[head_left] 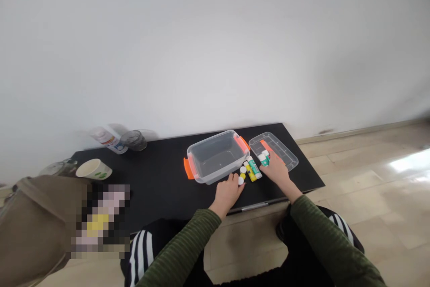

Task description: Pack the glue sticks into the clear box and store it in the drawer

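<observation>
My left hand (228,192) is at the near side of the clear plastic box, its fingers and thumb closed around a small white-capped glue stick (241,181). Just beyond its fingertips are a round white end (243,169) and a round yellow one (242,176). A yellow glue stick (250,172) and a green-and-white glue stick (254,167) lie side by side between my hands. My right hand (277,170) grips a pair of green glue sticks (264,159) with white caps above the clear lid (291,158). The open box (218,158) has orange latches.
A paper cup (94,169), a dark glass (134,140) and a white spray can (109,139) stand on the left of the black table (157,175). A brown bag or cloth (36,229) covers the near left corner. A wall rises behind.
</observation>
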The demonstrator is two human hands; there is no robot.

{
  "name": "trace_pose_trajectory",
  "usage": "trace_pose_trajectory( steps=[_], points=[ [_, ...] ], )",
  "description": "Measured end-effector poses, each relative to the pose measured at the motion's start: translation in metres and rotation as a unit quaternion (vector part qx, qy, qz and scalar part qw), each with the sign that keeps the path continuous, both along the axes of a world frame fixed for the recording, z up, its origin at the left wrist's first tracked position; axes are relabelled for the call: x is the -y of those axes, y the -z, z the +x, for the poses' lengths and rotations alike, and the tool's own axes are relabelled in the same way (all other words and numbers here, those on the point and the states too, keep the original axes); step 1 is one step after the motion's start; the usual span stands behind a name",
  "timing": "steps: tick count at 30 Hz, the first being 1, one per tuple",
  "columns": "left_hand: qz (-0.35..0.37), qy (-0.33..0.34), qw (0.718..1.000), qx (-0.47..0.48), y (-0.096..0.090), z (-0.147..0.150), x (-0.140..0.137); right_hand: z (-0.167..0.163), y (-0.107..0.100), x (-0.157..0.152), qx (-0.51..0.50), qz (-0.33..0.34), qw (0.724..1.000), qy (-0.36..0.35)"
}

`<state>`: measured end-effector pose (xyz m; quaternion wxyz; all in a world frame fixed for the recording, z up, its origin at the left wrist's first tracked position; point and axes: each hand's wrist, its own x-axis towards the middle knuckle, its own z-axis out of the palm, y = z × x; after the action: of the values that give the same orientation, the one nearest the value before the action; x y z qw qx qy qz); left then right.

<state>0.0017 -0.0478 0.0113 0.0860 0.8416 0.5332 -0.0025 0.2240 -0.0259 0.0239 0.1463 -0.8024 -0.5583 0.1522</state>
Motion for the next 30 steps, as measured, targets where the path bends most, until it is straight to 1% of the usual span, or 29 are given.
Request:
trace_pose_trajectory(
  steps=[4,8,13,19,26,30],
  points=[
    [0.008,0.000,1.000,-0.026,0.009,0.001,-0.004,-0.007,0.012,-0.009,0.033,-0.002,0.999,-0.018],
    [0.008,-0.007,1.000,-0.022,0.015,0.001,-0.007,-0.010,0.018,-0.012,0.055,0.015,0.997,-0.042],
    [0.008,-0.022,1.000,-0.013,0.019,0.003,-0.009,-0.008,0.018,-0.012,0.075,0.036,0.994,-0.072],
    [0.029,-0.024,0.999,-0.004,0.025,0.002,-0.014,-0.012,0.014,-0.006,0.054,0.017,0.995,-0.078],
    [0.031,-0.032,0.999,0.021,0.027,-0.001,-0.017,-0.008,0.022,-0.002,0.085,0.045,0.991,-0.097],
    [0.036,-0.031,0.998,0.039,0.029,-0.004,-0.019,-0.003,0.025,-0.005,0.103,0.015,0.988,-0.117]
  ],
)
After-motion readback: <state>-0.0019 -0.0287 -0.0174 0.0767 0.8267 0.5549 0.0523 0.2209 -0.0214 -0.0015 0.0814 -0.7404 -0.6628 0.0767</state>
